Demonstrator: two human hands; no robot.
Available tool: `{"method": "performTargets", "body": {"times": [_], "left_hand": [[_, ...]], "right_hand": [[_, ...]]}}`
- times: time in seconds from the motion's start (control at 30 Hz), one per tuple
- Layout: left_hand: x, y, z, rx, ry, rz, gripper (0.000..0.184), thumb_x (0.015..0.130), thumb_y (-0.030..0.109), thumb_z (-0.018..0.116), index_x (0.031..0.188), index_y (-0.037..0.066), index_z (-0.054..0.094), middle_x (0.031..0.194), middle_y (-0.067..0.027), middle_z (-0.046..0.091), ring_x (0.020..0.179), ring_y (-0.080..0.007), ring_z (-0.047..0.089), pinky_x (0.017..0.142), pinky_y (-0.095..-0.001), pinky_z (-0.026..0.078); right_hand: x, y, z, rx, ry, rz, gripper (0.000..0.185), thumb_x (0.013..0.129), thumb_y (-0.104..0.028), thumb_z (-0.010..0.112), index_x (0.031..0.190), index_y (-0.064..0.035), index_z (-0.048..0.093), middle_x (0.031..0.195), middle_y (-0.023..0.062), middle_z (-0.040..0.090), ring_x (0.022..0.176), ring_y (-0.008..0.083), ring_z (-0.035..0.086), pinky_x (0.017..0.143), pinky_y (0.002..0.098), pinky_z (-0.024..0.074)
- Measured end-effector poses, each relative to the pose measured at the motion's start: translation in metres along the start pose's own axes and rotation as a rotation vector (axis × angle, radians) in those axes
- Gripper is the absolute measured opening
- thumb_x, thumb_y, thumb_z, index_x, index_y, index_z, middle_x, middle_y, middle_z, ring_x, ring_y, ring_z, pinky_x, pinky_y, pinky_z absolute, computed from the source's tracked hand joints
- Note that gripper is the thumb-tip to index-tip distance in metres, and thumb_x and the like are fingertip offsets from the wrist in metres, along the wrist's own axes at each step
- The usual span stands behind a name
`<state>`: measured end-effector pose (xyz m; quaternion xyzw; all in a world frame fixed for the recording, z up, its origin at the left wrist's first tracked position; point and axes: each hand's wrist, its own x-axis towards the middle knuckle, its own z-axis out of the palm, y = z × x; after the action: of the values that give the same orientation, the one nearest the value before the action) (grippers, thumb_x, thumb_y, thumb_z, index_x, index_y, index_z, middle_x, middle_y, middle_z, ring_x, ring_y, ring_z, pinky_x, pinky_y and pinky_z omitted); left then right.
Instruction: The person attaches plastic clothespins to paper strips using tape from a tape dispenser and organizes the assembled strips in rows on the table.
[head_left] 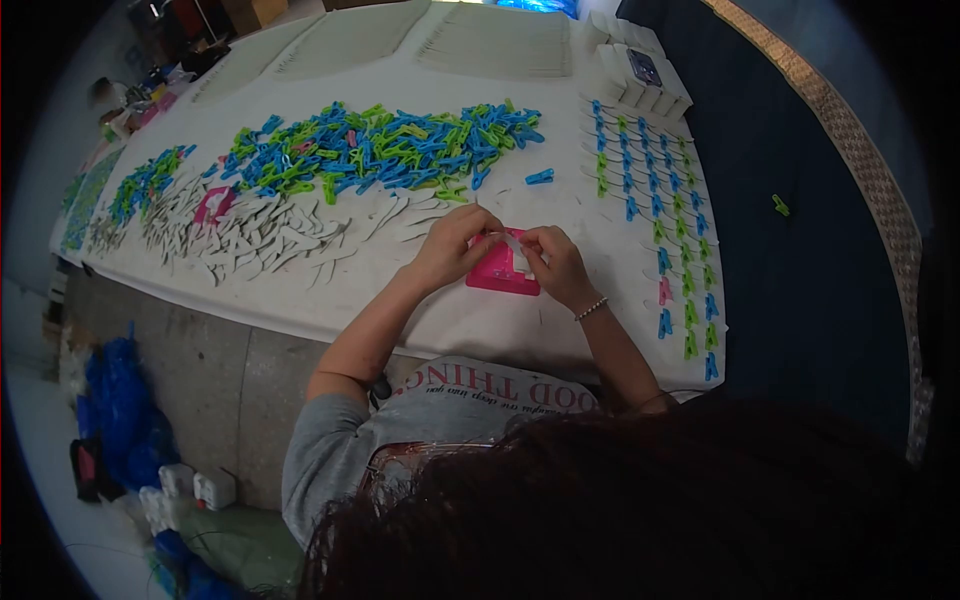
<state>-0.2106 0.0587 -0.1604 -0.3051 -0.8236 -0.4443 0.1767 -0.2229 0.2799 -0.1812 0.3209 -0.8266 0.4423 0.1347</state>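
My left hand (460, 243) and my right hand (558, 268) are close together above a bright pink box (502, 284) on the table. The fingers of both hands are pinched on a small pale strip (513, 241) stretched between them; its far details are hidden by the fingers. On the pink box, under the right fingertips, sits a whitish piece (521, 264) too small to identify. Loose curved grey-white strips (285, 230) lie in a heap left of my left hand. A blue clothespin (540, 177) lies apart, beyond my right hand.
Blue and green clothespins (390, 150) form a large pile ahead. Rows of clothespins with strips (660, 200) line the right side. White stacks (640, 75) stand at the back right, and a second pink box (213, 206) sits left. A green clothespin (780, 205) lies on dark cloth.
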Motion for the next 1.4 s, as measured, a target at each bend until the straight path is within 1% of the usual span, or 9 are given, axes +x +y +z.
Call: {"method": "performTargets", "body": {"times": [0.27, 0.6, 0.7, 0.77, 0.87, 0.97, 1.03, 1.23, 1.4], "left_hand": [[-0.012, -0.02, 0.018, 0.062, -0.06, -0.112, 0.01, 0.08, 0.008, 0.068, 0.088, 0.007, 0.062, 0.086, -0.0077, 0.062, 0.081, -0.0264, 0.057, 0.069, -0.0345, 0.046], [0.015, -0.012, 0.054, 0.084, -0.105, 0.055, 0.011, 0.077, 0.013, 0.069, 0.077, 0.009, 0.058, 0.079, -0.0081, 0.059, 0.079, -0.0298, 0.055, 0.071, -0.0402, 0.045], [0.018, -0.01, 0.058, 0.087, -0.079, 0.069, 0.012, 0.076, 0.014, 0.07, 0.075, 0.009, 0.059, 0.078, -0.0083, 0.059, 0.076, -0.0294, 0.056, 0.069, -0.0401, 0.045], [0.016, -0.009, 0.059, 0.09, -0.073, 0.051, 0.012, 0.076, 0.015, 0.071, 0.076, 0.009, 0.061, 0.078, -0.0082, 0.059, 0.076, -0.0288, 0.056, 0.068, -0.0392, 0.045], [0.009, -0.006, 0.06, -0.094, 0.01, -0.112, 0.012, 0.076, 0.016, 0.073, 0.08, 0.009, 0.064, 0.077, -0.0075, 0.059, 0.075, -0.0271, 0.056, 0.067, -0.0374, 0.046], [0.004, -0.008, 0.056, -0.241, -0.007, -0.256, 0.014, 0.077, 0.016, 0.074, 0.086, 0.01, 0.065, 0.082, -0.0077, 0.06, 0.08, -0.0266, 0.056, 0.071, -0.0365, 0.045], [0.003, -0.009, 0.05, -0.134, 0.05, -0.072, 0.019, 0.075, 0.013, 0.073, 0.091, 0.009, 0.064, 0.089, -0.0085, 0.06, 0.085, -0.0279, 0.056, 0.076, -0.0369, 0.045], [0.008, 0.009, 0.02, -0.03, 0.107, 0.08, 0.029, 0.074, 0.005, 0.071, 0.1, 0.007, 0.06, 0.094, -0.0062, 0.06, 0.096, -0.026, 0.054, 0.083, -0.0336, 0.043], [-0.002, -0.004, 0.017, 0.038, 0.058, 0.024, 0.029, 0.071, 0.003, 0.069, 0.098, 0.007, 0.06, 0.096, -0.0068, 0.062, 0.094, -0.0266, 0.055, 0.084, -0.0359, 0.043]], "right_hand": [[-0.013, 0.013, -0.012, -0.214, -0.002, -0.15, 0.013, 0.075, 0.0, 0.063, 0.088, -0.0033, 0.062, 0.081, 0.0098, 0.061, 0.079, 0.0289, 0.058, 0.072, 0.0392, 0.0476], [-0.01, -0.007, -0.046, -0.394, 0.08, -0.091, 0.017, 0.075, 0.001, 0.063, 0.091, -0.0038, 0.061, 0.087, 0.0114, 0.059, 0.083, 0.0268, 0.058, 0.075, 0.0361, 0.0481], [-0.004, -0.011, -0.043, -0.181, 0.098, -0.028, 0.024, 0.076, 0.002, 0.062, 0.099, -0.0033, 0.057, 0.089, 0.0078, 0.058, 0.083, 0.0193, 0.057, 0.077, 0.0314, 0.0475], [-0.003, -0.005, -0.032, 0.271, 0.146, 0.146, 0.03, 0.078, 0.001, 0.063, 0.107, -0.0037, 0.056, 0.089, 0.0042, 0.058, 0.084, 0.0153, 0.057, 0.078, 0.0289, 0.0474], [-0.006, 0.003, -0.017, 0.387, 0.057, 0.218, 0.037, 0.079, 0.004, 0.062, 0.113, -0.0029, 0.052, 0.092, 0.0005, 0.052, 0.087, 0.0089, 0.051, 0.081, 0.0234, 0.0446], [-0.01, 0.022, 0.001, 0.445, 0.044, 0.254, 0.037, 0.078, 0.004, 0.062, 0.114, -0.0035, 0.052, 0.091, 0.0007, 0.052, 0.086, 0.0088, 0.052, 0.08, 0.0226, 0.0448], [-0.008, 0.013, 0.001, 0.379, 0.02, 0.247, 0.036, 0.079, 0.003, 0.062, 0.113, -0.0036, 0.052, 0.09, 0.0009, 0.052, 0.084, 0.0091, 0.052, 0.079, 0.0231, 0.0454], [-0.003, -0.002, 0.004, 0.14, -0.023, 0.162, 0.03, 0.078, 0.001, 0.062, 0.107, -0.0029, 0.055, 0.085, 0.0058, 0.056, 0.075, 0.0156, 0.055, 0.069, 0.0283, 0.0476], [-0.007, 0.006, 0.001, -0.057, 0.003, 0.041, 0.028, 0.073, 0.001, 0.062, 0.1, -0.0025, 0.058, 0.081, 0.0117, 0.058, 0.072, 0.0255, 0.058, 0.064, 0.0358, 0.0481]]}}
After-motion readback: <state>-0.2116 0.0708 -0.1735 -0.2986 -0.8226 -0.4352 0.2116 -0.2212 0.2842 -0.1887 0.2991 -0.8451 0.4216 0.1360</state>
